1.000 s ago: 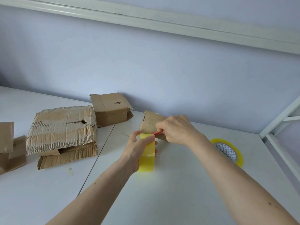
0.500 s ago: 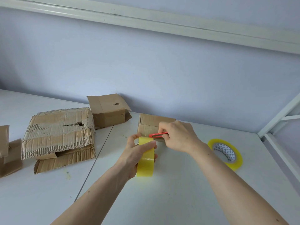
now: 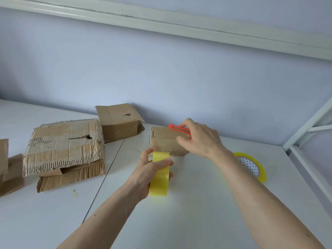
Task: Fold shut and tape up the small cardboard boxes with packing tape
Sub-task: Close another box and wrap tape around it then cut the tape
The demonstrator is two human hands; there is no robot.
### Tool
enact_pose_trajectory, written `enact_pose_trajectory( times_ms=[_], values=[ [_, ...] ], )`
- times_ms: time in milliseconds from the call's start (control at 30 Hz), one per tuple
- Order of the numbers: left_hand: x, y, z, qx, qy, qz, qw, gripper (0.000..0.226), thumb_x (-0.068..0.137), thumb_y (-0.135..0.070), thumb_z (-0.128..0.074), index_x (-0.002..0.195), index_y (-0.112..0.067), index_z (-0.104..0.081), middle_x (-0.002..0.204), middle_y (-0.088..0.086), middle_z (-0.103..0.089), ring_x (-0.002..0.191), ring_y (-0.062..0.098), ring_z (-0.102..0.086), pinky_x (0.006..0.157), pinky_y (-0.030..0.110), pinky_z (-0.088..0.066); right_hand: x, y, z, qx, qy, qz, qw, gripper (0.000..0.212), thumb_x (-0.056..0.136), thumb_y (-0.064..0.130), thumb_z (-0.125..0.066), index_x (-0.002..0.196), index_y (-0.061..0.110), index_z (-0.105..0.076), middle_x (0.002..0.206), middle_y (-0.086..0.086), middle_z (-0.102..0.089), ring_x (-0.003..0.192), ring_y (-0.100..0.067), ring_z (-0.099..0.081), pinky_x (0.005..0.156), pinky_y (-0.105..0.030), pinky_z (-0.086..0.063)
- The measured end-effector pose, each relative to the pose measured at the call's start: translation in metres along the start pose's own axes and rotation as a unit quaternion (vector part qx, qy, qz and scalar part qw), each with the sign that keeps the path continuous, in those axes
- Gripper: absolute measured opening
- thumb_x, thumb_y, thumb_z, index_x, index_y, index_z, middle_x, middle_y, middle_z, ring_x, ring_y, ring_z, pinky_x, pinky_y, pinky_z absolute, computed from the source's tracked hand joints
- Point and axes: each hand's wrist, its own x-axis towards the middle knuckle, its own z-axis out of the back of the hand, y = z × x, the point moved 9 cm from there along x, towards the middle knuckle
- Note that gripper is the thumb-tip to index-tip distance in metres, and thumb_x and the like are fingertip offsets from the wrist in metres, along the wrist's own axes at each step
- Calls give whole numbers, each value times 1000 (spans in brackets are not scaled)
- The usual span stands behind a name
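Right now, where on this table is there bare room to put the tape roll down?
Bare white table lies between the two forearms, near of the small box. The left is crowded: big torn box, open box. A second tape roll lies to the right. The left hand grips the yellow tape roll.

A plain indoor room set up as a makeshift packing spot, whether home or workplace is unclear: a white worktop against a bare pale-lilac wall, worn cardboard boxes lying about, a spare tape roll, and a white metal frame at the right edge.
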Motion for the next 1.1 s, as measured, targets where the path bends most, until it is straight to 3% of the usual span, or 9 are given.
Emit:
enact_pose_trajectory(
  times_ms=[100,300,467,600,700,800,967,1100],
  values=[
    [-3,2,-1,14,5,-2,1000,57,82,-8,-79,125,-31,-50,104,15,-76,68,31,-68,74,42,-55,4,10,-34,20,1,-28,999,72,78,73,-62,130,26,-47,126,3,-59,121,-22,-56,86,-37,-43],
    [-7,3,5,27,8,5,1000,63,80,-8,-80,130,-28,-47,103,15,-76,70,32,-69,72,40,-56,22,6,-51,10,-27,-40,999,78,74,80,-62,129,27,-48,117,0,-59,116,-25,-56,74,-33,-37],
    [-13,11,3,15,20,22,999,63,79,-7,-80,129,-26,-47,103,17,-75,68,32,-67,71,40,-55,36,6,-54,14,-3,-39,999,71,79,78,-59,129,28,-54,115,-1,-59,116,-25,-55,75,-34,-39],
    [-17,7,5,-1,27,5,1000,70,71,-11,-82,129,-30,-49,106,18,-75,71,32,-67,72,41,-55,37,5,-52,63,7,-61,996,59,93,73,-39,119,24,-58,111,-1,-58,110,-25,-55,79,-37,-41],
    [-20,6,9,10,42,-18,999,76,66,-11,-88,127,-37,-50,109,17,-74,75,33,-68,74,41,-55,28,8,-51,190,11,-71,979,36,103,53,-30,104,26,-55,101,1,-60,95,-25,-56,74,-37,-39],
    [-25,5,12,26,59,-43,997,71,69,-17,-85,127,-40,-51,112,17,-73,77,35,-68,76,42,-54,8,16,-59,253,59,-39,965,18,103,31,-37,102,28,-54,86,3,-60,78,-21,-55,70,-37,-40],
    [-33,0,13,74,87,-80,990,66,72,-17,-83,124,-43,-53,111,17,-72,79,34,-68,75,42,-55,-19,21,-66,209,84,6,974,21,98,22,-49,95,25,-70,77,5,-64,74,-19,-58,71,-38,-49],
    [-35,0,13,94,104,-86,986,65,73,-15,-83,125,-39,-53,112,20,-71,80,35,-68,75,43,-55,-32,29,-67,236,112,3,965,37,99,34,-46,81,4,-58,90,-9,-61,85,-21,-57,83,-48,-49]
  ],
)
